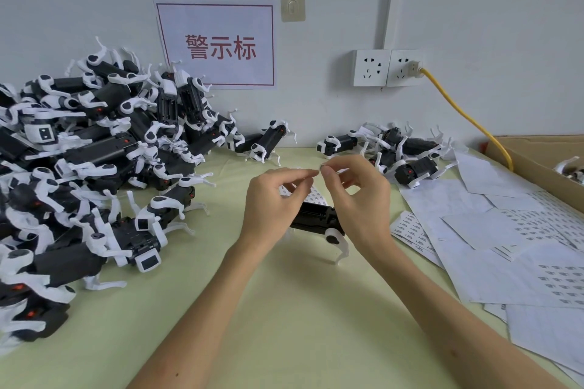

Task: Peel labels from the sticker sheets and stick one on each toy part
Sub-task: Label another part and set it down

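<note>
1. Nearest, two bare forearms reach in from the near edge over the pale green bench (pixel 284 325).
2. The left hand (pixel 271 202) is raised above the middle of the bench. Its fingers are curled, with thumb and forefinger clamped on a sticker sheet (pixel 316 197). The sheet shows in the gap between the two hands and is printed with rows of small marks.
3. The right hand (pixel 357 196) is just to the right, its fingertips meeting those of the left. Its thumb and forefinger pinch a small label (pixel 323 166) at the sheet's top edge. The label is too small to read.
4. Under both hands a toy part (pixel 316 218) with a black body and white legs stands on the bench, partly hidden by the wrists.
5. To the right, loose sheets (pixel 505 246) lie overlapping from near right to far right. Some are bare and some carry printed rows.
6. To the left, a big pile of toy parts (pixel 94 167), black and white, is heaped from the near left edge back to the wall.
7. Farther back, a lone toy (pixel 268 140) lies by the wall at the middle. A small group of toys (pixel 395 148) sits at the far right, touching the loose sheets.
8. A cardboard box (pixel 537 161) stands at the far right edge. A yellow cable (pixel 467 117) rises from beside it to a wall socket (pixel 404 68).
9. On the wall hangs a white sign (pixel 218 44) with a red frame and red characters, with an adhesive hook (pixel 293 5) just to its right.
</note>
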`<act>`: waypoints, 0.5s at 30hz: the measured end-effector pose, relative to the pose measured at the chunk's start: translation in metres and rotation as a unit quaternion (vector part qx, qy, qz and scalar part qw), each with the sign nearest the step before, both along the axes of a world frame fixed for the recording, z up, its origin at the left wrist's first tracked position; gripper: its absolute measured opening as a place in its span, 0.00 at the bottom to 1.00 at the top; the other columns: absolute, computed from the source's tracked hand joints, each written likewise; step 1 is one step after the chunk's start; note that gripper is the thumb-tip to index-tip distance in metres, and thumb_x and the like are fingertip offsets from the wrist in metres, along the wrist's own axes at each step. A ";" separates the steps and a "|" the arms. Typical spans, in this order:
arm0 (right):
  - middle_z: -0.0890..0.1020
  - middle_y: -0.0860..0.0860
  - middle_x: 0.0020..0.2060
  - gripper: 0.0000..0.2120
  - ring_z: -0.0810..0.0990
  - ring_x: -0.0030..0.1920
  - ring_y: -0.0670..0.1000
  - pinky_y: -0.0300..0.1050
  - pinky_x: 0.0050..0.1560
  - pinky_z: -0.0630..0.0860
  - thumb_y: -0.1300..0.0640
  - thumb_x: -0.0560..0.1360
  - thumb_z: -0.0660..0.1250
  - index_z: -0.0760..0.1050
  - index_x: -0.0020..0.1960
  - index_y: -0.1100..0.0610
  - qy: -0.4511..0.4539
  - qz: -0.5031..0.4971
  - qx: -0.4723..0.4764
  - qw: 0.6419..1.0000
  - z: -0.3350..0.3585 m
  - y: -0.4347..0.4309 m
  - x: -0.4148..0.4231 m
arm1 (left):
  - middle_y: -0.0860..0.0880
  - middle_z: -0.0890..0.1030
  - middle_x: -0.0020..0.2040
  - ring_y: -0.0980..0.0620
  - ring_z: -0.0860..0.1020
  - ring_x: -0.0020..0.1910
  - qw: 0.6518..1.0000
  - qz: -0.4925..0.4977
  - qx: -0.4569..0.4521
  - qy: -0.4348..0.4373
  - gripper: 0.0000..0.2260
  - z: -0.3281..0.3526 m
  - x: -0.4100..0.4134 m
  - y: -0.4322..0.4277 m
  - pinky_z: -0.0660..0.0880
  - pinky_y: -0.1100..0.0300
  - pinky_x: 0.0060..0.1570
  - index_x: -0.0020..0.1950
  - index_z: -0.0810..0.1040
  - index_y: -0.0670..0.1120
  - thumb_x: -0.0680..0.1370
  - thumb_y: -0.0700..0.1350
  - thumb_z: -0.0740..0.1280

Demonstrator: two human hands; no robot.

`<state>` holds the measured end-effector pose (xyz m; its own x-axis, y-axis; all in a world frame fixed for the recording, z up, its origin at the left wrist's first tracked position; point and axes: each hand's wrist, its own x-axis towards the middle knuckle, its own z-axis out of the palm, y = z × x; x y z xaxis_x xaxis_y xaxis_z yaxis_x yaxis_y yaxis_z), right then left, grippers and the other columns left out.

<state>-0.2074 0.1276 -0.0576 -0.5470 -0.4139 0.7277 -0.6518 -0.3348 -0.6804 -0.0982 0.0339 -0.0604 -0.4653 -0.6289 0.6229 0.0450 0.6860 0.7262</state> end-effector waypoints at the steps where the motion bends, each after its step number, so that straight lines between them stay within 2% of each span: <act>1: 0.82 0.39 0.42 0.12 0.80 0.41 0.47 0.34 0.43 0.73 0.61 0.77 0.71 0.78 0.44 0.44 0.006 -0.003 0.004 1.000 0.000 0.000 0.000 | 0.58 0.86 0.44 0.55 0.81 0.42 1.000 0.005 0.000 0.004 0.08 0.000 0.000 0.000 0.68 0.74 0.45 0.52 0.88 0.50 0.78 0.39 0.72; 4: 0.81 0.38 0.43 0.11 0.79 0.41 0.45 0.33 0.43 0.72 0.61 0.78 0.70 0.78 0.44 0.44 0.012 -0.008 0.022 1.000 0.000 -0.001 -0.001 | 0.57 0.86 0.45 0.57 0.81 0.45 1.000 0.017 -0.010 0.013 0.06 0.003 0.003 -0.001 0.68 0.76 0.48 0.51 0.87 0.49 0.78 0.40 0.72; 6: 0.81 0.38 0.42 0.11 0.79 0.39 0.45 0.32 0.41 0.70 0.60 0.79 0.69 0.77 0.45 0.44 -0.002 -0.012 0.021 1.000 0.000 -0.001 -0.001 | 0.59 0.86 0.48 0.58 0.82 0.49 1.000 -0.014 -0.003 -0.027 0.05 0.005 0.007 -0.005 0.69 0.75 0.50 0.51 0.86 0.51 0.78 0.44 0.71; 8: 0.81 0.39 0.42 0.11 0.79 0.38 0.47 0.33 0.39 0.71 0.58 0.80 0.65 0.76 0.46 0.42 -0.026 -0.017 0.015 0.999 0.001 -0.001 -0.001 | 0.60 0.85 0.50 0.59 0.81 0.53 0.989 -0.074 0.014 -0.128 0.09 0.006 0.011 -0.009 0.75 0.65 0.56 0.53 0.86 0.53 0.76 0.50 0.69; 11: 0.82 0.43 0.41 0.10 0.80 0.38 0.51 0.39 0.40 0.73 0.54 0.78 0.61 0.76 0.47 0.39 -0.056 -0.018 0.009 0.998 0.002 -0.001 -0.002 | 0.63 0.85 0.48 0.61 0.81 0.51 0.959 -0.089 -0.041 -0.264 0.12 0.007 0.016 -0.008 0.76 0.55 0.59 0.52 0.85 0.57 0.73 0.54 0.66; 15: 0.82 0.43 0.41 0.10 0.80 0.38 0.51 0.37 0.40 0.73 0.54 0.76 0.60 0.77 0.48 0.41 -0.080 -0.005 0.002 0.997 0.002 -0.001 -0.004 | 0.63 0.85 0.53 0.58 0.82 0.57 0.946 -0.155 0.036 -0.282 0.13 0.010 0.022 -0.013 0.76 0.51 0.64 0.55 0.84 0.62 0.71 0.52 0.70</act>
<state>-0.2112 0.1266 -0.0559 -0.6594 -0.4112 0.6293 -0.5386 -0.3257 -0.7771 -0.0767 0.0208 -0.0504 -0.8801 -0.4388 0.1815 -0.1721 0.6511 0.7392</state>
